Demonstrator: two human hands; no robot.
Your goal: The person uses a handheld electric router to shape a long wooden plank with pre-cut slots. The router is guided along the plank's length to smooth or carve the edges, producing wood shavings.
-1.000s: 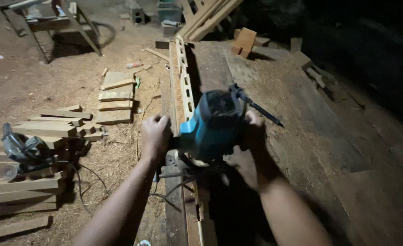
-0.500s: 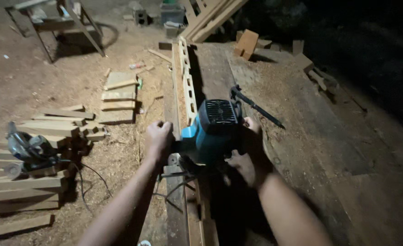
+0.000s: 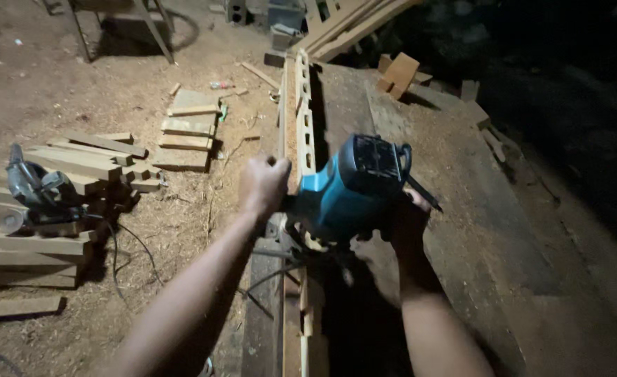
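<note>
Gripping a blue router (image 3: pixel 354 188) on a slotted plank (image 3: pixel 303 119), both hands (image 3: pixel 263 183) clamped, sawdust-strewn floor (image 3: pixel 78 91)

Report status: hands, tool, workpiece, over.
Left hand and right hand grip blue router. Router sits on slotted wooden rail. Nothing blocking the rail ahead.

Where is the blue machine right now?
The blue power tool sits mid-frame in the head view, on the long slotted wooden strip, gripped between the left hand and the right hand.
</note>
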